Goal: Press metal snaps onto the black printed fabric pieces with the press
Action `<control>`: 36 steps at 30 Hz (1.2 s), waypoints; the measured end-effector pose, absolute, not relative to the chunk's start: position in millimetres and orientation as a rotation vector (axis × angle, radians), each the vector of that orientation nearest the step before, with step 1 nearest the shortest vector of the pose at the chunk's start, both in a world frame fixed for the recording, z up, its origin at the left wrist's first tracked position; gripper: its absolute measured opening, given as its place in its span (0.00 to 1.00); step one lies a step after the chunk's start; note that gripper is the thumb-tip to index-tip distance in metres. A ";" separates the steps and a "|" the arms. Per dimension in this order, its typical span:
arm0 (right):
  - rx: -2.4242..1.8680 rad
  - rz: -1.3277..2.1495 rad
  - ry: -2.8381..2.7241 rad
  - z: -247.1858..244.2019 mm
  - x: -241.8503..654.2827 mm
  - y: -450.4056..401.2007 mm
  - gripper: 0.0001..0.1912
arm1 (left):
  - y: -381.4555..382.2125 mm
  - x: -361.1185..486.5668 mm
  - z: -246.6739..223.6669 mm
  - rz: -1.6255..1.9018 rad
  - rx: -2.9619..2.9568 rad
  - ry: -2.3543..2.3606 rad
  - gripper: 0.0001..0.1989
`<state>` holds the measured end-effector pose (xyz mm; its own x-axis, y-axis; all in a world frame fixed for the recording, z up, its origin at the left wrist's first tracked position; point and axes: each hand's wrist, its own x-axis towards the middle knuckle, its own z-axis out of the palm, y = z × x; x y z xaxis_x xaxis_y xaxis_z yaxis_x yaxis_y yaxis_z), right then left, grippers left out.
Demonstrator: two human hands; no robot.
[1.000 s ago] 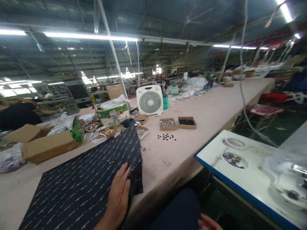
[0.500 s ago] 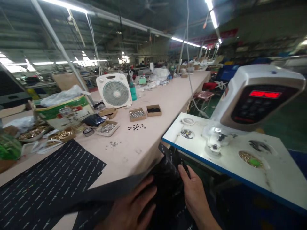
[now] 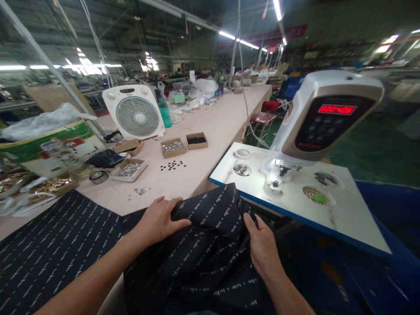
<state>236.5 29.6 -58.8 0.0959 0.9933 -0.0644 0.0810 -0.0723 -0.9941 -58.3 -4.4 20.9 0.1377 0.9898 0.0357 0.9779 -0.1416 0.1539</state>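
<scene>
Left hand [image 3: 160, 221]: thumb and forefinger stand apart with an upper fold of the cloth between them; from where I sit, I cannot tell whether they grip it.
Right hand [image 3: 264, 245]: I have the fingers clamped on the bunched edge of the cloth, thumb on the near side.
Dark patterned cloth [image 3: 210, 245]: between my two hands and creased below the fingers, one fold peaking just beside the right ones.
Spread cloth [image 3: 59, 245]: flat, left of my left fingers, similarly marked.
Worktop [image 3: 203, 164]: pinkish, running away beyond the fingers.
Silver bits [image 3: 140, 191]: loose, just ahead of the left fingers.
Black pieces [image 3: 172, 165]: scattered farther ahead, short of the box of silver parts [image 3: 173, 148] and the box of black parts [image 3: 197, 141].
Fan [image 3: 136, 116]: well beyond my left fingers.
Machine [image 3: 323, 120]: ahead and right of my right fingers, red display lit, on a blue-edged white worktop [image 3: 356, 218].
</scene>
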 end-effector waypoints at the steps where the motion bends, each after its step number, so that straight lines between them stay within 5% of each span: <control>1: -1.424 1.048 -1.225 -55.6 240.8 27.9 0.28 | -3.2 -56.1 17.3 0.131 2.246 1.917 0.26; 3: -1.475 0.715 -1.374 -39.0 247.2 21.3 0.29 | -2.4 -48.7 13.1 0.075 2.225 1.771 0.17; 8: -0.993 0.019 -2.047 29.2 235.4 8.5 0.40 | 0.1 -22.7 19.7 0.232 2.221 1.592 0.16; 11: -0.882 0.163 -2.524 40.1 221.2 22.3 0.36 | -0.1 -8.7 30.7 0.292 2.137 1.514 0.16; 16: -1.093 0.633 -2.791 16.4 226.1 44.9 0.04 | -15.8 5.1 29.0 0.355 1.995 1.441 0.18; 19: -1.052 0.708 -2.665 12.0 238.2 39.0 0.05 | -28.5 10.7 8.5 0.263 2.024 1.392 0.30; 23: -1.032 0.875 -2.658 17.7 246.8 24.3 0.03 | -27.5 10.5 -0.3 -0.037 2.343 1.469 0.10; 27: -1.110 1.054 -2.517 22.9 238.2 15.4 0.10 | -3.6 -2.7 31.3 -0.150 2.760 1.498 0.07; 31: -1.119 1.090 -2.424 22.6 228.0 12.3 0.11 | 5.0 -14.3 47.4 0.037 2.718 1.373 0.09; 36: -1.102 1.209 -2.337 21.3 231.4 11.3 0.10 | -22.7 -12.0 23.8 0.359 1.993 1.255 0.20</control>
